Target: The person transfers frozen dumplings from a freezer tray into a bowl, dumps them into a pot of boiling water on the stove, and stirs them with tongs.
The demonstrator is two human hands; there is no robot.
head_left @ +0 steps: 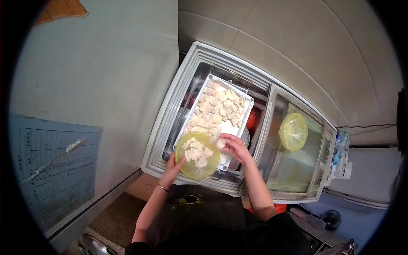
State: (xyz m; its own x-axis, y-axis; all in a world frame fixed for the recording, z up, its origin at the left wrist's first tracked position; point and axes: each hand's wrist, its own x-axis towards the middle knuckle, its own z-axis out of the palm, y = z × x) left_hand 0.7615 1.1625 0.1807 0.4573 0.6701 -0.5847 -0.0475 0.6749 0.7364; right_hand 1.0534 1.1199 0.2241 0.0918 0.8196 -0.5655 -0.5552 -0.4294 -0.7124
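Observed from where I stand: chest freezer (169, 106), mid-frame, set at a slant; left part uncovered, a sliding glass lid (276, 174) over the right part. In the uncovered part, a white tray (230, 128) bears many flat pale pieces (219, 106), bunched toward its upper and left areas; bare white shows at its lower right. A red item (251, 120) sits just right of the tray.

Hands: left hand (171, 168) grips the rim of a translucent yellow-green bowl (191, 172), centre frame, over the tray's lower end; contact with the tray cannot be told. More pieces are heaped inside. Right hand (233, 146), at the bowl's right edge, pinches a pale lump (221, 143) between thumb and fingers.

Room: second yellow bowl (293, 132) on the glass, right of centre. Tiled wall (276, 34) across the upper right. Large pale panel (114, 63) fills the left, with a blue printed sheet (63, 165) at lower left and an orange patch (61, 9) at upper left. Brown mat (114, 219) on the floor, lower left.
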